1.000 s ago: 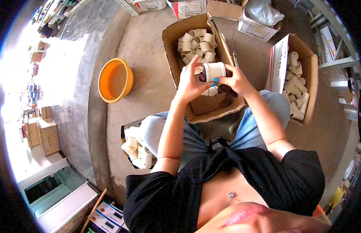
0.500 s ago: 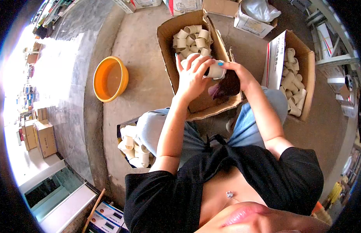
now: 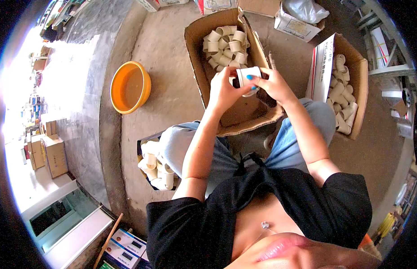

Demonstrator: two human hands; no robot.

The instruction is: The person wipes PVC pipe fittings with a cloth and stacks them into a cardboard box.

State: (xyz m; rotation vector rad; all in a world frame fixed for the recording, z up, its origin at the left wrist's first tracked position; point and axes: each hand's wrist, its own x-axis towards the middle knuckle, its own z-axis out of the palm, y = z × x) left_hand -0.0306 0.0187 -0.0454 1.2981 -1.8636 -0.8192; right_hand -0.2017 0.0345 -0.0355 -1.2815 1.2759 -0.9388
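Note:
Between both hands is a white plastic pipe fitting (image 3: 250, 73), held over the near end of an open cardboard box (image 3: 235, 120). My left hand (image 3: 224, 88) is closed around its left end. My right hand (image 3: 276, 86) grips the right end, with thumb and fingertips on the fitting. A dark cloth (image 3: 266, 97) hangs under my right hand, bunched against the fitting; how the fingers hold it is partly hidden. In the far part of the box lie several cream pipe fittings (image 3: 226, 47).
On the right stands another cardboard box (image 3: 359, 89) of fittings with a raised white flap. A small box of white fittings (image 3: 158, 169) sits beside the left knee. An orange basin (image 3: 146, 96) rests on the floor at left. A carton with a plastic bag (image 3: 306, 11) stands at the back.
My left hand has shifted from over the top of the fitting to its left end. My right hand has closed in on the fitting, and more of its white side shows. The cloth is now more covered.

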